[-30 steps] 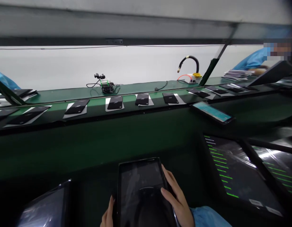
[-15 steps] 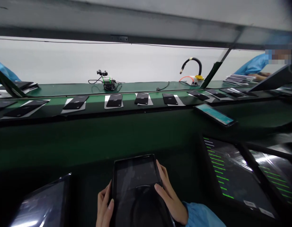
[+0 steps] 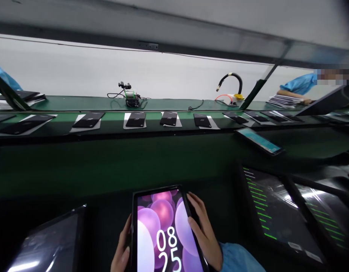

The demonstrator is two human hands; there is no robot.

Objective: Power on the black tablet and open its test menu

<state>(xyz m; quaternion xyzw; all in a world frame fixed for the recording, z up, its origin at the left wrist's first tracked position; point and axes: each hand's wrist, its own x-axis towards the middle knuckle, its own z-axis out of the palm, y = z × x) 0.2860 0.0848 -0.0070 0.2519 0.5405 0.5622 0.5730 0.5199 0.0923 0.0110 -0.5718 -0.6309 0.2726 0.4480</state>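
A black tablet (image 3: 163,230) stands upright between my hands at the bottom centre, its screen lit with purple bubbles and the digits 08 25. My left hand (image 3: 121,251) grips its left edge. My right hand (image 3: 204,232) holds its right edge, with the thumb lying on the screen's border.
Dark tablets lie at my left (image 3: 46,245) and right (image 3: 276,207), the right ones showing green text lines. A lit phone (image 3: 259,140) rests on the green bench. Black phones on white sheets (image 3: 136,119) line the conveyor. A person in blue (image 3: 299,85) works at the far right.
The tablet's screen has gone from dark to lit, showing a lock screen. Both hands stay on its edges, with the tablet slightly lower in view.
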